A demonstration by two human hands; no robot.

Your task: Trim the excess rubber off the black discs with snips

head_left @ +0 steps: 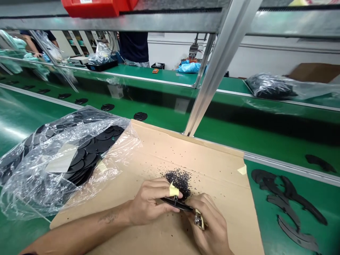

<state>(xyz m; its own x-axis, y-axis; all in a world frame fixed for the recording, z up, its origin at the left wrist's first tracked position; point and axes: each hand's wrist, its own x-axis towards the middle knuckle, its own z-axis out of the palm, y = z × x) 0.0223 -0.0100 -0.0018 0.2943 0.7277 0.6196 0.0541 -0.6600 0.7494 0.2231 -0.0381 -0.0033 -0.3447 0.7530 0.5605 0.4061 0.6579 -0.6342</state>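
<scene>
My left hand (152,200) is closed on a thin black plastic disc (180,204), held tilted nearly edge-on just above the cardboard. Yellow tape (174,191) wraps one of its fingertips, which presses on the disc's upper side. My right hand (209,221) is closed at the disc's right end. It grips a small tool (198,219) with a shiny metal part and some yellow on it; the palm hides most of it and I cannot make out its kind. Behind the disc lies a heap of tiny black bits (179,179), scattered over the cardboard sheet (156,148).
At left, a clear plastic bag (34,187) spills black discs (90,156). Curved black plastic parts (289,198) lie at right. Beyond the metal rail, single discs (140,116) line a green belt (225,131). A slanted metal post (209,71) rises behind the cardboard. People stand further back.
</scene>
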